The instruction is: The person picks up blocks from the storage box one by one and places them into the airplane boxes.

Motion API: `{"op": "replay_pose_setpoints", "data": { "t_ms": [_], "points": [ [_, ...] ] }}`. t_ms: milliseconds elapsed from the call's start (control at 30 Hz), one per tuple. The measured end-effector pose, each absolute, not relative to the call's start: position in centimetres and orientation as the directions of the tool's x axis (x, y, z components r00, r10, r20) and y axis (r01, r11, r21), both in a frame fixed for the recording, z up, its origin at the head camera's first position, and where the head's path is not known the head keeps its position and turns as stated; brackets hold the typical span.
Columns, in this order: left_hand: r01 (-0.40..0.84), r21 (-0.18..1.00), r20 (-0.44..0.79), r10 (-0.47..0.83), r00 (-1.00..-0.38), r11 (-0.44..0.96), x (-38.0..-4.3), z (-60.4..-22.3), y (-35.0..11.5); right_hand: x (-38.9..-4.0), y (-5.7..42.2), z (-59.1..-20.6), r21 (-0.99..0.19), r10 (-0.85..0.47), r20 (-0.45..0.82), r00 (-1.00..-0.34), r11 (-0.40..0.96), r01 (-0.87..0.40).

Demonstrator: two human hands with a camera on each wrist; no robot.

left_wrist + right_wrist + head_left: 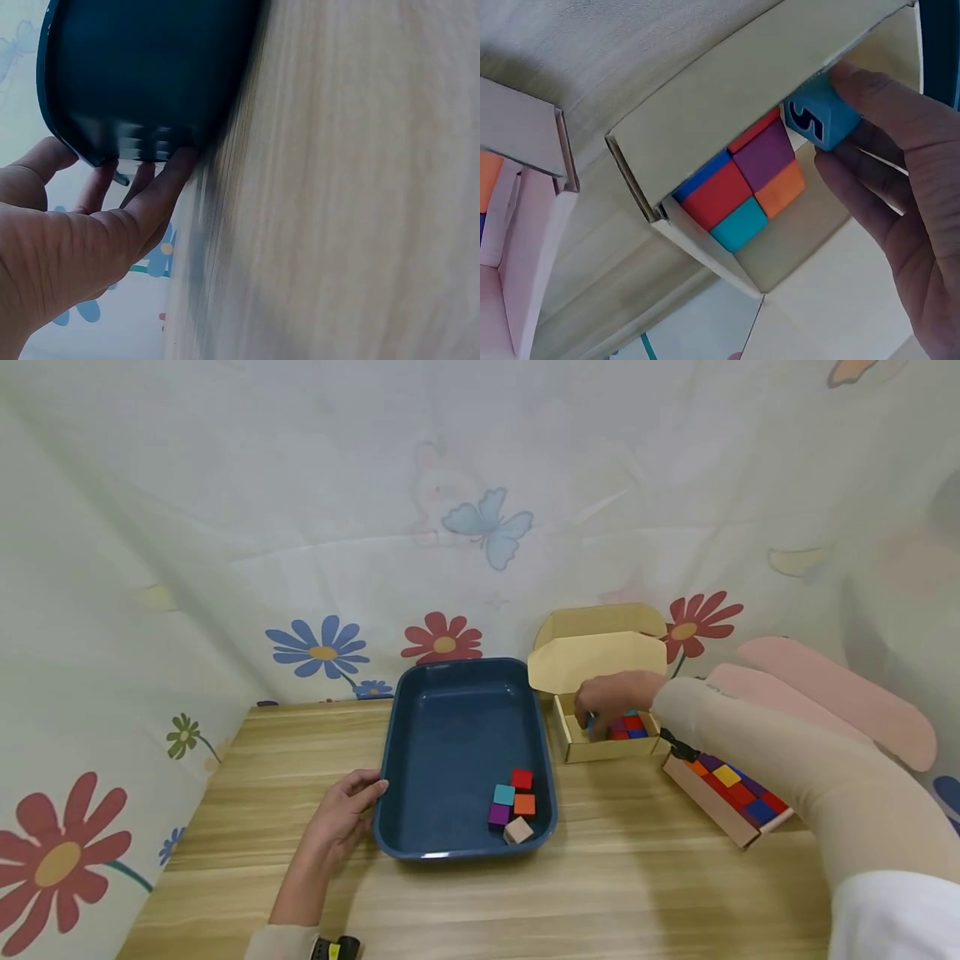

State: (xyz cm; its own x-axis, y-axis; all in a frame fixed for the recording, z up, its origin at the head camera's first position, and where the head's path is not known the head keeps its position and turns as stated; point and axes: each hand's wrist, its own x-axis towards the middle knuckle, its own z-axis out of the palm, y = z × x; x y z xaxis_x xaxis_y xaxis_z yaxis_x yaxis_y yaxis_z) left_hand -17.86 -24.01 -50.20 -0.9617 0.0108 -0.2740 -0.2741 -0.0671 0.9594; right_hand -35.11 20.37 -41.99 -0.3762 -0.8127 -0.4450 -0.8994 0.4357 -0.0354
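In the right wrist view my right hand (pixel 907 165) pinches a blue cube (pixel 821 112) bearing a dark 5 between thumb and fingers, inside a cream cardboard box (pixel 772 75). Red, purple, orange, teal and blue cubes (pixel 739 184) sit at the other end of that box. The head view has the right hand (pixel 611 700) reaching into the box from the right. At the left side of a dark blue tray (pixel 465 727), my left hand (pixel 341 818) touches the outer wall and rim with spread fingers. Several loose cubes (pixel 504 795) lie in the tray's near right corner.
A pink box (pixel 708 806) with its lid up holds more coloured cubes and stands right of the cream box, partly beneath the right forearm. Everything stands on a wood-grain table (pixel 600 902). A patterned cloth (pixel 337 485) hangs behind.
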Motion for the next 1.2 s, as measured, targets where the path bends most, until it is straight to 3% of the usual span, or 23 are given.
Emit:
{"op": "replay_pose_setpoints", "data": {
  "t_ms": [433,767,867,1067,1200],
  "points": [
    [-0.291,0.953,-0.293,-0.013,-0.956,-0.087,-17.7,-50.2,-23.8,-35.1,20.1,-42.2,-0.092,-0.78,-0.545,-0.308,0.421,-0.903],
    [-0.288,0.953,-0.289,0.0,-0.957,-0.093,-17.8,-50.1,-23.7,-35.0,20.4,-42.1,-0.101,-0.775,-0.541,-0.327,0.446,-0.889],
    [-0.293,0.951,-0.295,-0.007,-0.955,-0.097,-17.8,-50.2,-23.7,-34.5,20.6,-41.5,-0.066,-0.804,-0.457,-0.38,0.457,-0.887],
    [-0.297,0.95,-0.299,-0.004,-0.954,-0.091,-17.6,-50.1,-23.7,-32.1,20.7,-39.2,0.023,-0.755,-0.258,-0.603,0.619,-0.785],
    [-0.293,0.952,-0.294,-0.003,-0.956,-0.087,-17.8,-49.8,-24.0,-30.2,20.4,-38.5,0.057,-0.702,-0.171,-0.691,0.693,-0.719]
  ]
}}
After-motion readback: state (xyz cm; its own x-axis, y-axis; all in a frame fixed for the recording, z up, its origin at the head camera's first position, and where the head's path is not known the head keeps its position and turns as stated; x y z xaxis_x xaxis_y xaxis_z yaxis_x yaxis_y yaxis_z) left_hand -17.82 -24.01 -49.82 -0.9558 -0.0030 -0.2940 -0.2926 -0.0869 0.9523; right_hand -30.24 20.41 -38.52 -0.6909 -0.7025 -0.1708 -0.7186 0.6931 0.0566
